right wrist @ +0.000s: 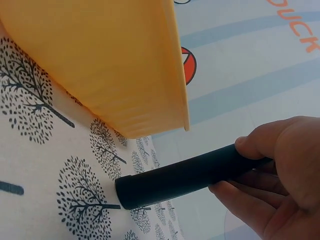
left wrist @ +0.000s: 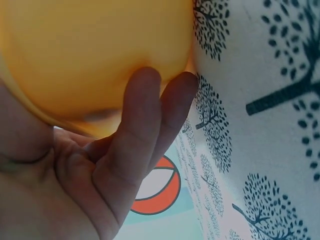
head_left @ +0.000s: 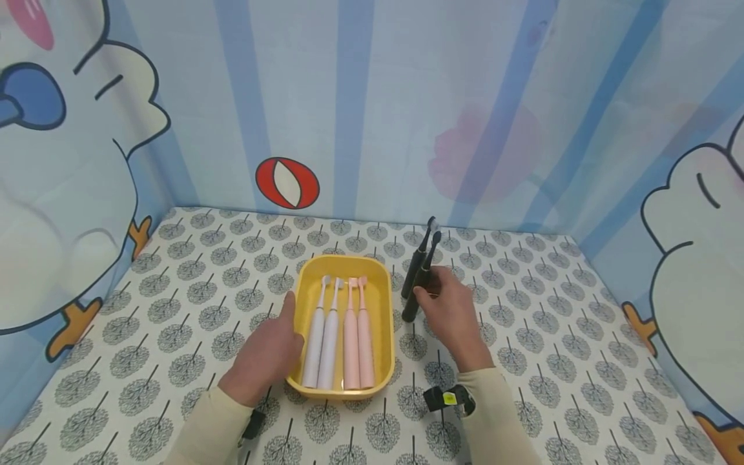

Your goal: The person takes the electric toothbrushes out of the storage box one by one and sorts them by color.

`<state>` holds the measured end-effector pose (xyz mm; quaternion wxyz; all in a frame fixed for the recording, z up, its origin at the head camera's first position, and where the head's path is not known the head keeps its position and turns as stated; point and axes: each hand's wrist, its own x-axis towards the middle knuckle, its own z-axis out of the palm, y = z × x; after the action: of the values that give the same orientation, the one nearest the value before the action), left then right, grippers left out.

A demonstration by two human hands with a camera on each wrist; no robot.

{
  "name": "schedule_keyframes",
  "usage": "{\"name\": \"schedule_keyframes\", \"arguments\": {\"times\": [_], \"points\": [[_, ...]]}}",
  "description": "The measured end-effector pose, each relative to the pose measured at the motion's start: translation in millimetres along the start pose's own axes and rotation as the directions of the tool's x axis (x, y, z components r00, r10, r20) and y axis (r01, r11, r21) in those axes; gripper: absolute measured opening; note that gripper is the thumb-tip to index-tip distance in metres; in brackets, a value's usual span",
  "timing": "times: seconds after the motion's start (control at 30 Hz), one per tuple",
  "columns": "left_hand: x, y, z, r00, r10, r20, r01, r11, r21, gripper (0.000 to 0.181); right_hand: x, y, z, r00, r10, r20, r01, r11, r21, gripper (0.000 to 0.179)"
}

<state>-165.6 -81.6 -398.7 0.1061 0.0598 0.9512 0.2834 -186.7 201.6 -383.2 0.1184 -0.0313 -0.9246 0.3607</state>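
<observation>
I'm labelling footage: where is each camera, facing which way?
Head: on the head, facing forward and down at the yellow tray; left hand, right hand and sleeves show.
Left wrist: on that wrist, facing the yellow tray; left hand shows.
Right wrist: on that wrist, facing a black toothbrush; right hand shows.
Both wrist views share the yellow tray.

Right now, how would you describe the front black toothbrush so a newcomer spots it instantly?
On the tree-print cloth sits a yellow tray. To its right, the right hand grips a black toothbrush. Its black twin is slightly farther back and left, so yours is the nearer one.
</observation>
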Motion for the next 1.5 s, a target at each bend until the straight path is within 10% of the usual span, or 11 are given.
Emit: {"name": "schedule_keyframes", "arguments": {"times": [1.5], "points": [[-0.1,0.0,0.1,1.0,0.019,-0.009,-0.019,1.0,-0.014,0.077,-12.1,-5,-19,1.0,0.007,0.011,-0.007,1.0,0.015,0.05]]}}
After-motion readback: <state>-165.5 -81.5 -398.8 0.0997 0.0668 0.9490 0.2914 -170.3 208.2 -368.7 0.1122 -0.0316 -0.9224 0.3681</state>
